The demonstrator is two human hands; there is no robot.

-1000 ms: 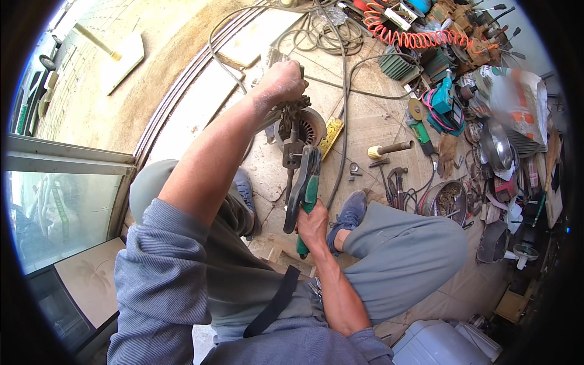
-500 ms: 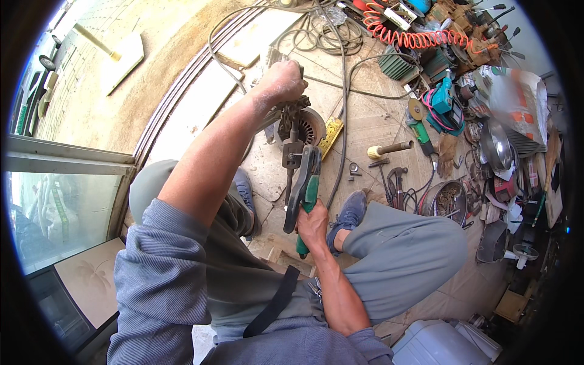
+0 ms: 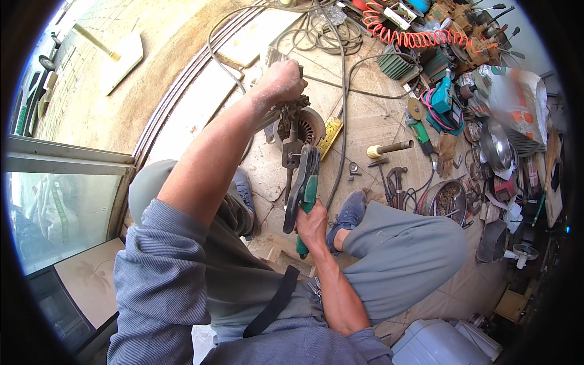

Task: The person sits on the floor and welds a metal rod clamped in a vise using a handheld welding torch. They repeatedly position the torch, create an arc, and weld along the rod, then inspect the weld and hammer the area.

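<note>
My left hand (image 3: 283, 82) is closed over the top of a dark metal clamp-like assembly (image 3: 292, 155), which has a block and a rod running down toward me. Whatever sits under those fingers is mostly hidden. My right hand (image 3: 312, 225) wraps round the green grip of a tool (image 3: 309, 191) with a long, curved black part; it looks like an angle grinder, though its exact kind is unclear. The tool's upper end meets or overlaps the metal block. Just behind the assembly stands a round metal housing with slots (image 3: 313, 128).
On the floor to the right lie a yellow bar (image 3: 330, 137), hammers (image 3: 398, 182), a green angle grinder (image 3: 420, 128) and a metal bowl (image 3: 444, 201). Black cable (image 3: 344, 91) crosses the tiles. A glass door (image 3: 67, 213) stands at left.
</note>
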